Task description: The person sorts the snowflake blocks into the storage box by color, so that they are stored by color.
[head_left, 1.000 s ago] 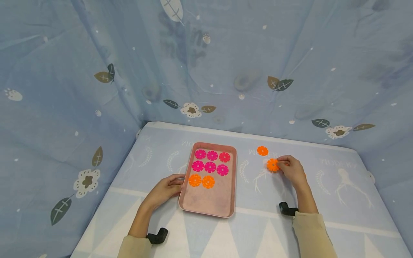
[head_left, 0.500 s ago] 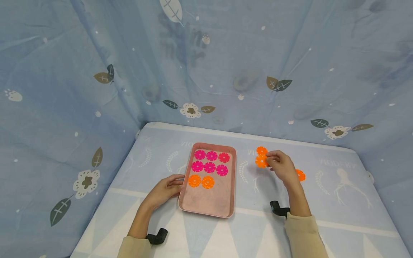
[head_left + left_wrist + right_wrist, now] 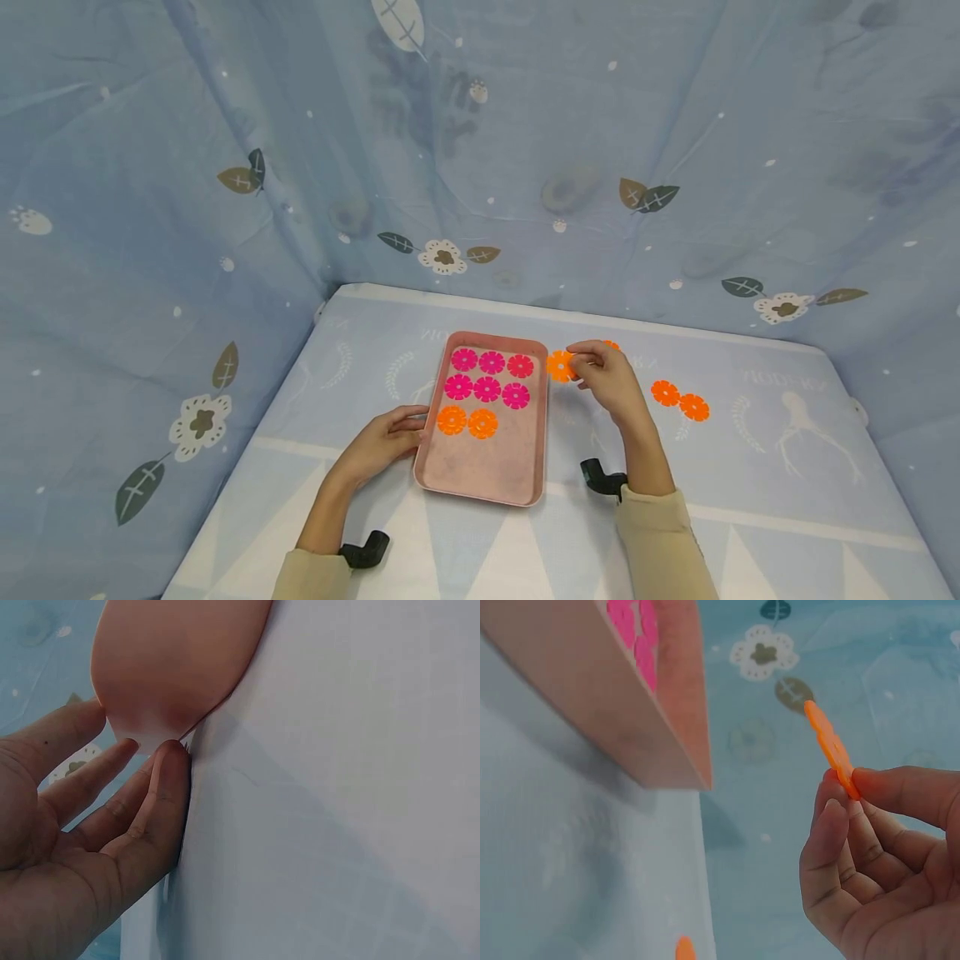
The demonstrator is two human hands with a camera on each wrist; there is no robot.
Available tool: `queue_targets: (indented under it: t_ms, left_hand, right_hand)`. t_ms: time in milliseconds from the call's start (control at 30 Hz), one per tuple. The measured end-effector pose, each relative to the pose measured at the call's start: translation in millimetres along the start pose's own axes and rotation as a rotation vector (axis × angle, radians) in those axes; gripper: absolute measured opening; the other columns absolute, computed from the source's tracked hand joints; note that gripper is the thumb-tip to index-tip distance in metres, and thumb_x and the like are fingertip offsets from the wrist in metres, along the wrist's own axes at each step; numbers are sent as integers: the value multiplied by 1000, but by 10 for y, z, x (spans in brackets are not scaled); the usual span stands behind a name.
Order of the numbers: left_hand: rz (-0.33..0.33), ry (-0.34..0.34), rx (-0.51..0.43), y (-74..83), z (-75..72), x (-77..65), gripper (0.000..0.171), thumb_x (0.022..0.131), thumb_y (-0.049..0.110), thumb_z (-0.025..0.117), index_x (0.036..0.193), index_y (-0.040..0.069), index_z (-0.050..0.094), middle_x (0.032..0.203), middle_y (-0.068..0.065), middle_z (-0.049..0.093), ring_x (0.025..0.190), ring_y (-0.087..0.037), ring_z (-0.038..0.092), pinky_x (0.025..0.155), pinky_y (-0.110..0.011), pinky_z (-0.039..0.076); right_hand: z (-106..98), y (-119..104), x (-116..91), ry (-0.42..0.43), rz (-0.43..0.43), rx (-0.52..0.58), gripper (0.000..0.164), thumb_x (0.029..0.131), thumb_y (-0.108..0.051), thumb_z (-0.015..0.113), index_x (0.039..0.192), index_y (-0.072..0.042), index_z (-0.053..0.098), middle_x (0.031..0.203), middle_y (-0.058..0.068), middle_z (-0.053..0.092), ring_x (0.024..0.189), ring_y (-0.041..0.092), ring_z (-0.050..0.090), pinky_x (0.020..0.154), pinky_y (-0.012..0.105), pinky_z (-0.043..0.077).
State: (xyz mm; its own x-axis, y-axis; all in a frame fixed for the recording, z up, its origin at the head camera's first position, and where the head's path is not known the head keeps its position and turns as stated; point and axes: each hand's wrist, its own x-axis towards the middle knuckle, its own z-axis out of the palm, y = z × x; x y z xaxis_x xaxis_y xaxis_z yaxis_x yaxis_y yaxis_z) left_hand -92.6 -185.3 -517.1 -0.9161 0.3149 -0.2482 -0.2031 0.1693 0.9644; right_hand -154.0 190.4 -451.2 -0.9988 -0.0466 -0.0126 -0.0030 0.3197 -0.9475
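My right hand (image 3: 609, 382) pinches an orange snowflake building disc (image 3: 559, 366) by its edge, just right of the tray's right rim. In the right wrist view this disc (image 3: 829, 746) shows edge-on between thumb and fingertips, raised off the table. The shallow pink tray (image 3: 495, 475) holds two rows of pink discs (image 3: 487, 388), with two orange discs (image 3: 467, 422) below them. At the tray's left side my left hand (image 3: 384, 442) rests with its fingers loosely spread; in the left wrist view its fingertips (image 3: 172, 754) touch the tray wall (image 3: 180, 667).
Two orange discs (image 3: 679, 401) lie on the table right of my right hand. Another orange disc (image 3: 613, 345) is partly hidden behind that hand. Patterned blue curtains (image 3: 525, 167) stand close behind and beside the table (image 3: 787, 500).
My right hand has moved left toward the tray, carrying the orange disc up from among the others. The two discs at the right have come into view. My left hand and the tray stay put.
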Motion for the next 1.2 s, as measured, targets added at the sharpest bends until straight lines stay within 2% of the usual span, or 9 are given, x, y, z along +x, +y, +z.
queue_targets:
  t_ms: [233,467,600,767,967,1200]
  left_hand:
    - [-3,-2,0,12,-1,-1,46,100,7,60,144,0,49,130,-23,57,116,-35,60,93,-37,53]
    - [1,-8,7,4,-9,9,46,100,7,61,144,-1,49,130,-23,57,116,-34,60,93,-36,53]
    - [-2,-10,7,1,-10,10,47,100,8,61,144,-1,49,130,-23,56,116,-34,60,93,-36,53]
    - [-5,-5,11,-4,-14,10,47,100,9,61,144,0,50,130,-23,57,115,-33,60,92,-37,54]
    - [-8,2,16,-2,-6,6,46,100,9,62,144,0,50,129,-22,58,114,-32,61,92,-36,54]
    - [-9,10,26,-12,-3,12,45,100,7,60,143,1,51,128,-21,58,114,-31,62,92,-37,54]
  right_hand:
    - [303,-63,34,-25,9,80,23,100,-6,60,120,5,64,100,18,66,91,47,61,71,33,57]
    - [561,-76,56,-49,4,138,23,99,-6,60,119,5,64,98,16,65,87,43,64,84,54,55]
    - [659,-52,66,-91,-16,112,21,99,-7,60,116,3,66,98,15,64,87,39,62,85,57,53]
    - [731,-2,92,-154,-31,-12,17,98,-5,60,111,1,69,94,11,64,83,37,60,78,52,54]
    - [782,49,138,-276,-30,-195,15,96,-2,60,105,-3,72,90,6,64,74,27,61,66,34,54]
    - [788,40,159,-432,-134,-444,19,91,6,57,94,-4,73,82,1,61,69,17,53,64,29,49]
